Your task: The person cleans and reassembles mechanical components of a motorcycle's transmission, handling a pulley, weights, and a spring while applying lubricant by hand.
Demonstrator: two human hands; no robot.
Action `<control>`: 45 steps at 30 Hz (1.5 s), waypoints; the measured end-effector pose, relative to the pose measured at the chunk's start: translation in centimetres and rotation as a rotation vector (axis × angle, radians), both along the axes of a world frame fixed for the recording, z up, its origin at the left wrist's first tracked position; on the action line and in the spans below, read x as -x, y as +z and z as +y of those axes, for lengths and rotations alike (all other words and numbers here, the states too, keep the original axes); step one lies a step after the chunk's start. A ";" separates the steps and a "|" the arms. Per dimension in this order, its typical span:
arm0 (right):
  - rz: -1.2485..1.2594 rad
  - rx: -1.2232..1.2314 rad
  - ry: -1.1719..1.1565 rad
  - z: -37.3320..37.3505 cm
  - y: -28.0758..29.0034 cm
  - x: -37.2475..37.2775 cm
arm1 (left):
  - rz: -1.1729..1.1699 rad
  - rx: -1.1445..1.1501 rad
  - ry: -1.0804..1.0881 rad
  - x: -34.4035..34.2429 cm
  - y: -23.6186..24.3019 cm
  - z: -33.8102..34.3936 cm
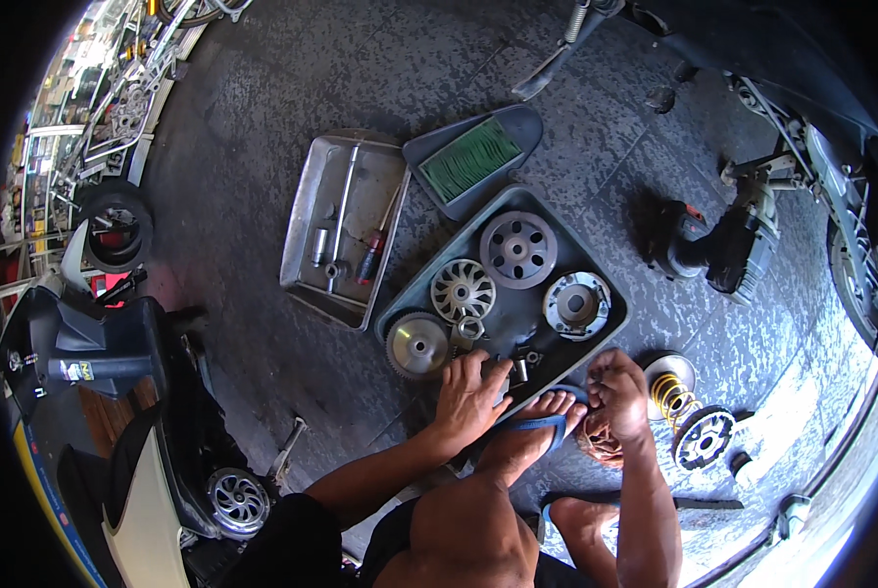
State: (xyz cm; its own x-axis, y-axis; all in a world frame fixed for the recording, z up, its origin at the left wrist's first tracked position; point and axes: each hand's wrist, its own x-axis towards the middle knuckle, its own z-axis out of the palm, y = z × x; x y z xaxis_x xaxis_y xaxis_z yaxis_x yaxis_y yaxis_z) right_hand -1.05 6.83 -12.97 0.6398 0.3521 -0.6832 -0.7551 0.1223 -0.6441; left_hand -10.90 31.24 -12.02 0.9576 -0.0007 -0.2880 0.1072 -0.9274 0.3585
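Note:
My left hand (471, 394) reaches over the near rim of a dark parts tray (610, 345), fingers apart and bent down. Close by its fingertips are a small metal cylinder (520, 370) and a large nut (470, 327). What lies under the fingers is partly hidden. Inside the tray are a toothed disc (417, 345), a finned fan disc (463, 291), a clutch bell (518, 250) with holes and a clutch shoe assembly (577, 306). Right of the tray, my right hand (619, 394) is closed in a pinch above a reddish-brown bundle (599, 443); whatever it grips is hidden.
Beyond the tray are a metal tool pan (307, 211) with a screwdriver (371, 257) and a housing with a green pleated filter (470, 167). An impact wrench (718, 245), yellow spring (670, 397) and slotted disc (704, 438) lie right. Scooters (96, 343) flank both sides.

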 end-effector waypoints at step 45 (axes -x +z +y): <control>-0.093 0.100 0.075 3.6 7.8 3.7 | 0.744 1.989 0.741 -2.2 4.8 1.6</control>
State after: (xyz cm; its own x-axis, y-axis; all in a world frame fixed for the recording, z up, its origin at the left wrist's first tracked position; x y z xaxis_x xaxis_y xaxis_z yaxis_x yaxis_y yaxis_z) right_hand -4.78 10.47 -5.21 0.6765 0.3343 -0.6562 -0.6961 -0.0007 -0.7179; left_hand -8.71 32.83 -7.19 0.6808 -0.4591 -0.5707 0.6708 0.7037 0.2342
